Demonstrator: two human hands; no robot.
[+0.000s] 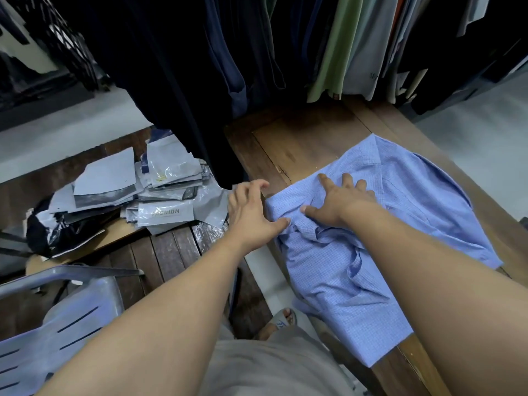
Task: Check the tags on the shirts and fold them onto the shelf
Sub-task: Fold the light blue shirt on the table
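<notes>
The blue checked shirt [343, 281] lay spread on the wooden desk [308, 138]. The right hand [340, 201], grip open and fingers splayed, pressed the cloth flat, likely anchoring it. The left hand [251, 207], grip loosely open and empty, set its thumb against the shirt's left edge, likely squaring a fold.

Dim, soft light from above; far hanging clothes [177, 67] nearly black; edges bend and blur slightly.

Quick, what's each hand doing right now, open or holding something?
Left hand: open, touching the edge of the blue shirt, holding nothing.
Right hand: open, pressing flat on the shirt.
</notes>
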